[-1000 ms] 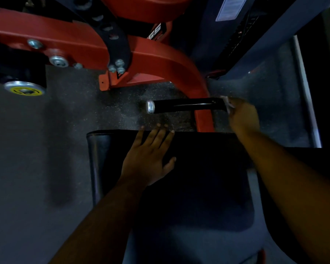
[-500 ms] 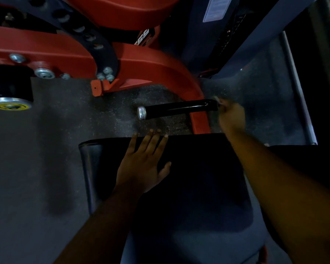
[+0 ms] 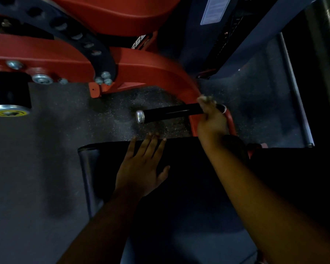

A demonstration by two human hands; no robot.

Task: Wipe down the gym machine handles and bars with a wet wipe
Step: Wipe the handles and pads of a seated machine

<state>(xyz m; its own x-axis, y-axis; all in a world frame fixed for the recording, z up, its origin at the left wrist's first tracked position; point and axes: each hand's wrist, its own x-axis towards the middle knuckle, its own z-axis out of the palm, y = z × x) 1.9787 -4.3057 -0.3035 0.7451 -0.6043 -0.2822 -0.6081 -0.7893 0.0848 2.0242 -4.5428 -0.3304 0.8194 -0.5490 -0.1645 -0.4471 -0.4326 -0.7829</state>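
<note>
R hand (image 3: 211, 122) grips the wet wipe (image 3: 204, 99) round the black handle (image 3: 171, 112) at its frame end; bar runs left toward its silver cap. L hand (image 3: 141, 168) flat, fingers straight, on seat pad (image 3: 189, 168) front edge.

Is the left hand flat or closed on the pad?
Flat: the left hand lies on the black pad with fingers straight and spread.

Dark speckled rubber floor (image 3: 69, 149), red machine frame (image 3: 141, 73) standing on it, black padded seat (image 3: 189, 178) in front, left hand (image 3: 141, 168) resting flat on the pad's front edge
</note>
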